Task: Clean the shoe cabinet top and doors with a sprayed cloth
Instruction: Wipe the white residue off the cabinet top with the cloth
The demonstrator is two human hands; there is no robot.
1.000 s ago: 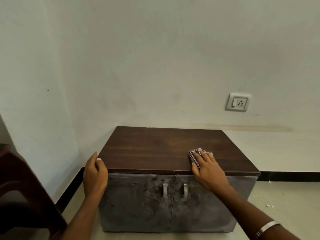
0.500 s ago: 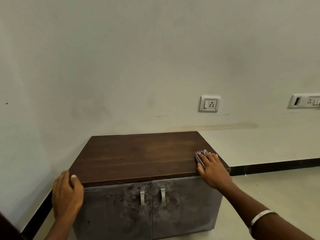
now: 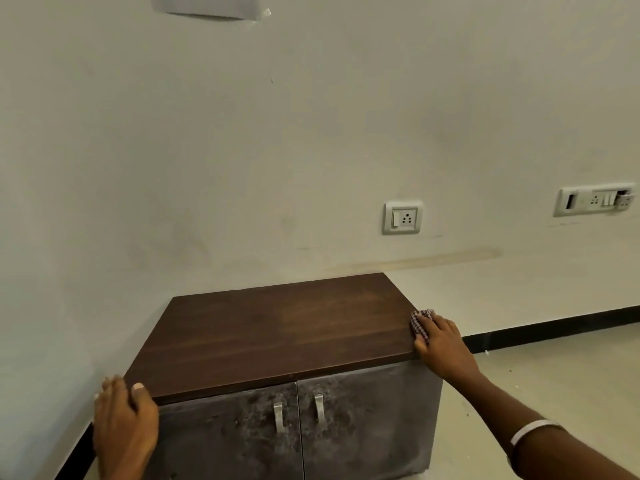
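Observation:
The shoe cabinet stands against the wall, with a dark wooden top (image 3: 277, 330) and two grey, dust-smeared doors (image 3: 346, 427) with metal handles (image 3: 298, 415). My right hand (image 3: 443, 344) presses a small checked cloth (image 3: 419, 323) against the top's right edge, fingers wrapped over the cloth. My left hand (image 3: 124, 424) grips the front left corner of the top, thumb on the wood. Both doors are closed.
A wall socket (image 3: 402, 218) sits above the cabinet's right side, and a switch panel (image 3: 597, 199) is further right. Pale floor (image 3: 554, 375) stretches to the right, with a black skirting strip (image 3: 554, 327) along the wall.
My right hand has slid the cloth rightwards across the top to its right edge. The view has turned right and up; my left hand stays at the front left corner.

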